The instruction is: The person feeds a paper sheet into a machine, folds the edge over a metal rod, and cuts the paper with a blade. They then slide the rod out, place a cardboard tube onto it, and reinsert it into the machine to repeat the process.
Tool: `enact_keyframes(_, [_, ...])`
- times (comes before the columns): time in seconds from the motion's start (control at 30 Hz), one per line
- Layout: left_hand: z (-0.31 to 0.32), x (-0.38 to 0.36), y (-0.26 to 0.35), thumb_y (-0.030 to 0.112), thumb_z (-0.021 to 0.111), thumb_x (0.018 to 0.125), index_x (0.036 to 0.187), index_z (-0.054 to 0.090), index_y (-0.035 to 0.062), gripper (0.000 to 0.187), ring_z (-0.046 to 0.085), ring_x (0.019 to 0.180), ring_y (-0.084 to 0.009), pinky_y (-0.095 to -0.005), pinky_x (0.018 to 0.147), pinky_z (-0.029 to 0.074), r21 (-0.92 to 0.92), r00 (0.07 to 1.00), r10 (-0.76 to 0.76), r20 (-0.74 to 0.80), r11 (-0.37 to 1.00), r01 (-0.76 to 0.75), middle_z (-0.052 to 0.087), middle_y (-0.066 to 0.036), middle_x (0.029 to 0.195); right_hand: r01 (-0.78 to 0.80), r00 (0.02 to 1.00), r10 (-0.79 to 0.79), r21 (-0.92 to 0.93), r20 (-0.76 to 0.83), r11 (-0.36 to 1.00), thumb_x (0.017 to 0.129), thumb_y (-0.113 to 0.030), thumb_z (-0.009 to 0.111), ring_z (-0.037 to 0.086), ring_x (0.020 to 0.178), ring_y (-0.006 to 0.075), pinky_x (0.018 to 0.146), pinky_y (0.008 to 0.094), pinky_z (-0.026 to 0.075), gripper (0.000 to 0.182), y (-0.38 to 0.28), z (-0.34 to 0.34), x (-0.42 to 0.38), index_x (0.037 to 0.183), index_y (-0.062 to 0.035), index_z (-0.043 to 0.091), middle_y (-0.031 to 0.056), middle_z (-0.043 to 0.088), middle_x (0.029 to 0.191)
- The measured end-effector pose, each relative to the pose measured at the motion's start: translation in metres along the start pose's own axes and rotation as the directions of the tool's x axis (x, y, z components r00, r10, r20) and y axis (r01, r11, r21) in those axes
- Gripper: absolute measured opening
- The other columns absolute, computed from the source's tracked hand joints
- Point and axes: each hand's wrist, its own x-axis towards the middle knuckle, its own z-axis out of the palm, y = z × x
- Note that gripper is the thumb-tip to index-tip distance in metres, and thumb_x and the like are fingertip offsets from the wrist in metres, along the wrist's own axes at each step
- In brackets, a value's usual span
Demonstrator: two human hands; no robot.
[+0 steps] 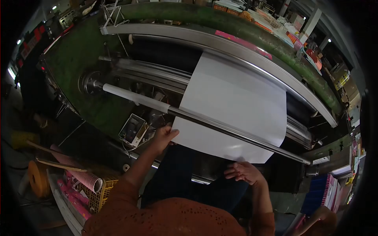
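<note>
A wide white sheet (236,96) comes down from the machine's upper rollers and passes behind a metal bar (220,128). Its lower end hangs toward my body. My left hand (164,138) pinches the sheet's left edge near the bottom corner, thumb on top. Just below the lower edge of the sheet, my right hand (245,173) has its fingers apart and partly curled, with nothing visible in it. Whether its fingertips touch the sheet is hard to see. A pale sleeve or tube (136,97) covers the bar's left part.
The green machine frame (75,55) rises at left, and a long green roller (189,15) runs across the top. A small open box with wires (134,129) sits left of my left hand. A yellow crate (103,192) and a striped roll (88,181) lie at lower left.
</note>
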Motion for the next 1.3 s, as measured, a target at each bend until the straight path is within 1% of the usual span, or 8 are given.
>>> enact_keyframes(0.13, [0.007,-0.032,0.021,0.029,0.065,0.09,0.093,0.066,0.0048,0.024,0.061,0.062,-0.0097,-0.0231,0.052,0.048,-0.144,0.998,0.021,-0.064,0.989,-0.03,0.065,-0.003,0.078,0.473,0.88,-0.259,0.781,-0.398,0.407,0.092,-0.034,0.062,0.065,0.085,0.0181,0.065,0.0295,0.054,0.03,0.1,-0.054,0.021,0.107,-0.0085,0.061,0.0053,0.068,0.096])
enact_keyframes(0.43, [0.027,-0.031,0.093,0.03,0.066,0.088,0.09,0.065,0.0055,0.025,0.058,0.056,-0.0114,-0.0239,0.053,0.045,-0.344,0.977,0.08,-0.196,0.928,-0.145,0.064,-0.003,0.073,0.737,0.18,-0.664,-0.347,-0.726,0.58,0.084,-0.018,0.073,0.056,0.09,0.0117,0.075,0.0242,0.045,0.032,0.003,-0.043,-0.097,0.109,-0.002,0.061,0.0024,0.064,0.098])
enact_keyframes(0.5, [0.03,-0.023,0.097,0.03,0.065,0.089,0.09,0.065,0.006,0.024,0.058,0.056,-0.0115,-0.0239,0.053,0.044,-0.378,0.968,0.053,-0.245,0.914,-0.145,0.064,-0.003,0.073,0.172,-0.021,-0.925,-0.912,-0.38,0.371,0.078,-0.007,0.072,0.052,0.11,0.0217,0.091,0.0353,0.043,0.023,-0.041,-0.003,-0.109,0.099,-0.0027,0.063,0.0087,0.061,0.113])
enact_keyframes(0.7, [0.043,-0.02,0.098,0.027,0.055,0.095,0.093,0.065,0.0041,0.025,0.062,0.066,-0.013,-0.0274,0.059,0.048,-0.512,0.979,0.088,-0.185,0.842,-0.172,0.067,-0.006,0.082,-0.007,0.182,-0.978,-0.994,-0.105,0.105,0.068,-0.004,0.073,0.054,0.098,0.0283,0.086,0.0395,0.04,0.011,-0.096,-0.047,-0.074,0.076,-0.0053,0.065,0.0054,0.063,0.094])
enact_keyframes(0.77, [0.07,-0.025,0.088,0.023,0.057,0.094,0.099,0.064,0.0009,0.024,0.064,0.078,-0.019,-0.031,0.071,0.05,0.021,0.836,0.463,-0.293,0.878,-0.479,0.067,-0.01,0.085,-0.027,0.241,-0.968,-0.998,-0.061,0.056,0.068,-0.005,0.073,0.055,0.096,0.0275,0.084,0.0394,0.041,0.011,-0.107,-0.068,-0.05,0.074,-0.0057,0.065,0.0047,0.063,0.093])
enact_keyframes(0.83, [0.092,-0.021,0.079,0.019,0.064,0.087,0.104,0.062,0.0007,0.026,0.062,0.093,-0.0263,-0.0342,0.085,0.048,0.695,0.464,0.85,0.25,0.176,-0.697,0.064,-0.014,0.099,0.011,0.288,-0.957,-0.999,-0.044,0.049,0.066,-0.007,0.073,0.056,0.095,0.0275,0.081,0.0395,0.042,0.011,-0.108,-0.087,-0.032,0.073,-0.0059,0.064,0.0043,0.063,0.093])
enact_keyframes(1.0, [0.146,0.012,0.066,0.013,0.076,0.07,0.111,0.057,0.0017,0.047,0.051,0.107,-0.0286,-0.0432,0.09,0.043,0.672,0.31,0.799,0.515,-0.152,-0.724,0.054,-0.012,0.113,0.055,0.383,-0.922,-0.995,-0.059,0.086,0.067,-0.012,0.073,0.056,0.094,0.0276,0.08,0.0403,0.043,0.012,-0.092,-0.103,-0.009,0.073,-0.0062,0.065,0.0041,0.064,0.093])
enact_keyframes(1.3, [0.156,0.025,0.072,0.046,0.066,0.078,0.095,0.057,0.0082,0.042,0.049,0.087,-0.0204,-0.0339,0.071,0.039,0.763,0.342,0.733,0.588,-0.363,-0.534,0.053,-0.005,0.092,-0.09,0.07,-0.989,-0.988,-0.13,0.123,0.08,-0.021,0.07,0.056,0.09,0.0288,0.079,0.0404,0.04,0.017,-0.055,0.036,0.025,0.088,-0.0071,0.064,0.0085,0.061,0.092])
